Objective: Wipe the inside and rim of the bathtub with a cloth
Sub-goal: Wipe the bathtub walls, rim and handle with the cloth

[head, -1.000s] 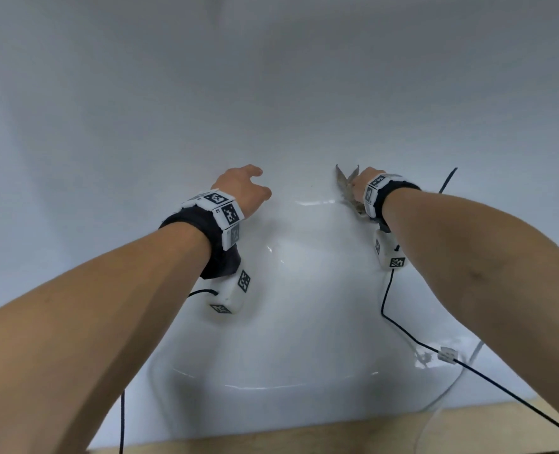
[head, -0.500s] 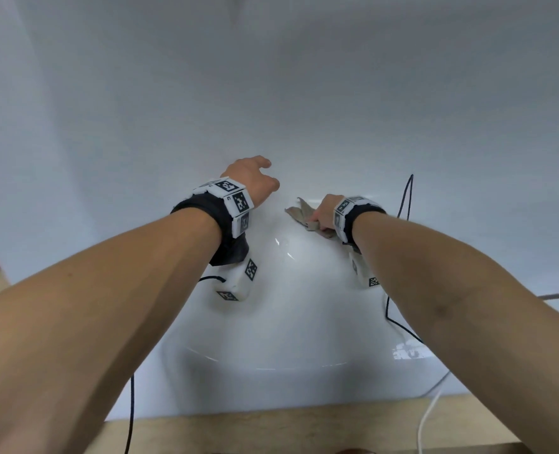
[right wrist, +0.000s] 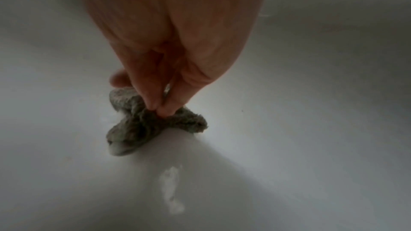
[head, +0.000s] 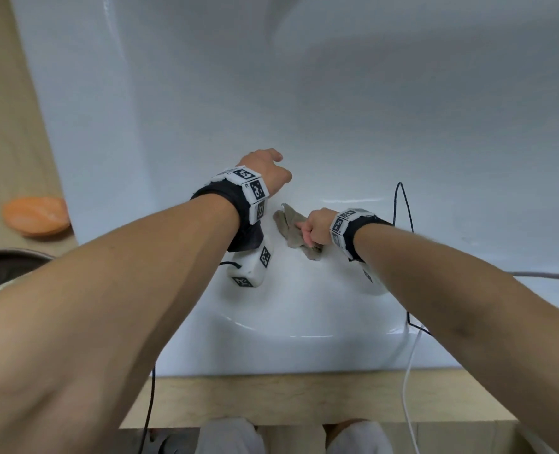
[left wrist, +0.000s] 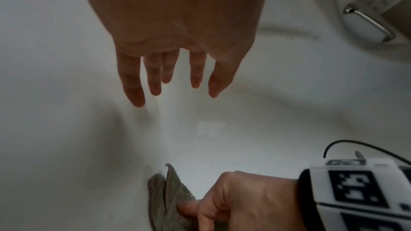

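Note:
The white bathtub (head: pixel 304 93) fills the head view, its near rim (head: pixel 304 358) at the bottom. A crumpled grey-brown cloth (head: pixel 293 229) lies against the tub's inner surface; my right hand (head: pixel 316 229) grips it with curled fingers. In the right wrist view my fingertips (right wrist: pixel 164 110) pinch the bunched cloth (right wrist: pixel 138 124) against the tub. My left hand (head: pixel 266 170) is just left of the cloth, fingers straight and spread over the tub wall, holding nothing. The left wrist view shows those fingers (left wrist: pixel 155 80) above the cloth (left wrist: pixel 169 198) and the right hand (left wrist: pixel 242 199).
An orange object (head: pixel 35 216) lies on the wooden ledge (head: pixel 9 126) left of the tub. A wooden board (head: pixel 304 401) runs along the near rim. Black (head: pixel 402 204) and white (head: pixel 409 371) cables trail over the tub. A chrome fitting (left wrist: pixel 367 22) shows at the far end.
My right hand has dragged the cloth leftward and nearer across the tub, ending close to the left hand. The view has tilted down, revealing the near rim and left ledge.

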A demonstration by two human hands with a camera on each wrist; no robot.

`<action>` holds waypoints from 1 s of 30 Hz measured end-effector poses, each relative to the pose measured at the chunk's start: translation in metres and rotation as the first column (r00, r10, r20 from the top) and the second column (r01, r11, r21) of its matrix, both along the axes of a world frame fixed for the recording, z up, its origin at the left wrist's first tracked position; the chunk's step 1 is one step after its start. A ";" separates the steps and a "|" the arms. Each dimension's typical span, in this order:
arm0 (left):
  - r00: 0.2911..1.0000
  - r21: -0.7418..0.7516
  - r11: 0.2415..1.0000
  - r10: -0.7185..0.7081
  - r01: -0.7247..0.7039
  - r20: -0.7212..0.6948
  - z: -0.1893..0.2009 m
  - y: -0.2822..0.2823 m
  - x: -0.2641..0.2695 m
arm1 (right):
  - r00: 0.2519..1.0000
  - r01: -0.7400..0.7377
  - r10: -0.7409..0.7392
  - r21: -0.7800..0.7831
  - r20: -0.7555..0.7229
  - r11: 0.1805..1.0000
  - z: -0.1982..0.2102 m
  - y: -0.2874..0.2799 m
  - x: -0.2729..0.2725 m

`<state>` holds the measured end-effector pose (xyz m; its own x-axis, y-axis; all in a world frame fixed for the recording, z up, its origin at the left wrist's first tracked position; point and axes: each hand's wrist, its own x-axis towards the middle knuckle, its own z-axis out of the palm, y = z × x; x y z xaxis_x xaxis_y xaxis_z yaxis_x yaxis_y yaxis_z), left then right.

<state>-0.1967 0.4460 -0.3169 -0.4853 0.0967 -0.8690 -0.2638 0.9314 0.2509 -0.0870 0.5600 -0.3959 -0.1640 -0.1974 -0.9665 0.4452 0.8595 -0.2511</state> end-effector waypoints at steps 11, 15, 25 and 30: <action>1.000 -0.016 1.000 -0.001 0.001 -0.019 0.015 -0.012 0.010 | 0.990 -0.136 0.138 -0.081 0.021 0.987 0.017 -0.019 0.010; 1.000 -0.017 1.000 -0.001 0.001 -0.031 0.022 -0.016 0.018 | 0.989 -0.129 0.136 -0.096 0.066 0.987 0.030 -0.023 0.013; 0.998 -0.002 1.000 0.003 -0.003 -0.061 0.049 -0.021 0.044 | 0.997 -0.050 0.059 -0.164 0.052 0.985 0.069 -0.033 0.035; 0.996 0.016 0.999 0.037 -0.036 -0.084 0.078 -0.027 0.058 | 0.998 -0.067 0.069 -0.151 0.009 0.986 0.099 -0.033 0.047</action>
